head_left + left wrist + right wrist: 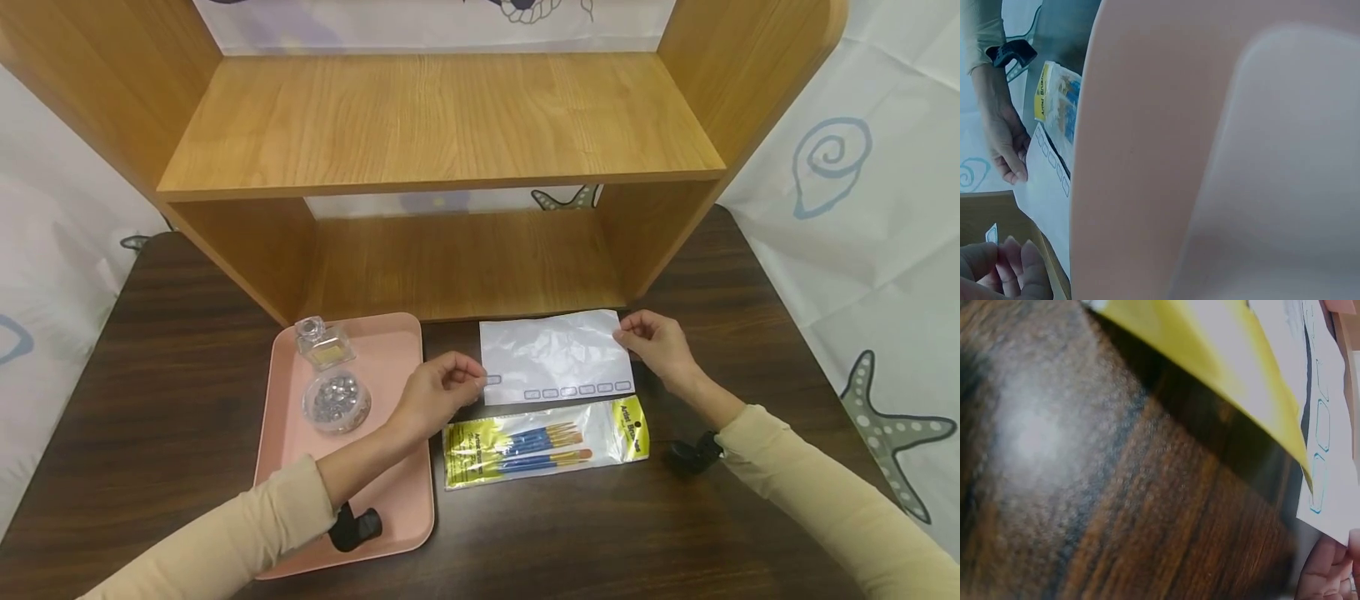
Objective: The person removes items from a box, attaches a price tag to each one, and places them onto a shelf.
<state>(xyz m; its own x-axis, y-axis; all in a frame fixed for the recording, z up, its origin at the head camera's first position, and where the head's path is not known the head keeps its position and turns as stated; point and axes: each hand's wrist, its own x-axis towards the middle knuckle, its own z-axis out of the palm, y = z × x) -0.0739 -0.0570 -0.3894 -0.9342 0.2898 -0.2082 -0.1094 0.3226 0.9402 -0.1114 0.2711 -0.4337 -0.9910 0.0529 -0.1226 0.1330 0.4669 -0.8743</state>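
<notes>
A white paper sheet (555, 354) with a row of small outlined boxes along its near edge lies before the shelf. My right hand (658, 343) pinches its right edge between thumb and fingers. Between thumb and index finger, my left hand (438, 392) pinches a small paper label (992, 234) with a printed outline; in the head view it appears over the sheet's left end. Just nearer than the sheet lies a clear and yellow pack of paintbrushes (547, 442) with blue handles. Only the right fingertips (1327, 569) show in the right wrist view, at the sheet's corner.
Left of the sheet is a pink tray (397, 508), holding a glass bottle (326, 343) and a round clear tub (337, 402) of silvery pieces. A wooden shelf unit (450, 125) stands behind on the dark wood table (600, 533).
</notes>
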